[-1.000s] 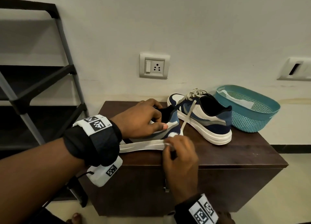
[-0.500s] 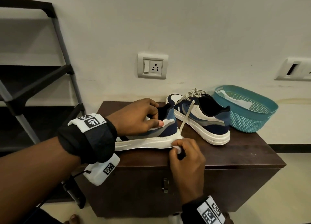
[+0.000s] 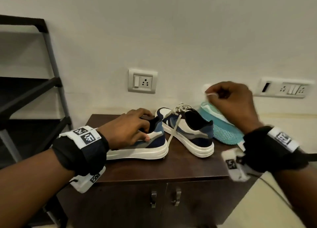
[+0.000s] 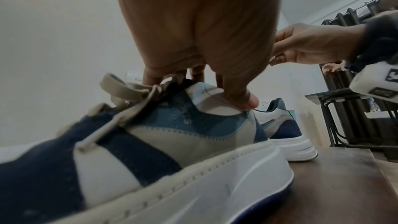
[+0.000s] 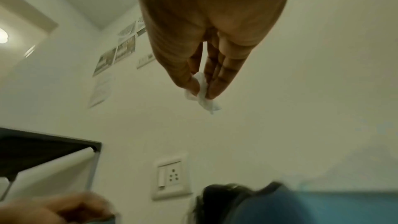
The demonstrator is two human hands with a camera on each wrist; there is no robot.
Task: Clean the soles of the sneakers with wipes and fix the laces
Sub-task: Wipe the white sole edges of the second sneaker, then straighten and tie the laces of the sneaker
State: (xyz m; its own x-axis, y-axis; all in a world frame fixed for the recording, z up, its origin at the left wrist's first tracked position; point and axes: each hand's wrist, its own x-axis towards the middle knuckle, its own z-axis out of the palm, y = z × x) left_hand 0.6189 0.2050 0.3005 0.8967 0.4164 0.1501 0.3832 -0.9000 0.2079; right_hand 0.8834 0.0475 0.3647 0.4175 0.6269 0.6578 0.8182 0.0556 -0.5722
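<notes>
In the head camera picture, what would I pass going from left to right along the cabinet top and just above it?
Left hand gripping the near sneaker → the far sneaker → teal basket → right hand, raised above the basket and pinching a wipe.

Basket (image 3: 223,133) partly hidden behind blurred right hand (image 3: 233,104)

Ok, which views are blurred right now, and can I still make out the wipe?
Head view: right hand motion-smeared above the basket, wipe only a pale smudge. Right wrist view: lower edge blurred, but the wipe shows clearly, pinched at the fingertips. Left wrist view: sharp enough, left hand gripping the near sneaker.
</notes>
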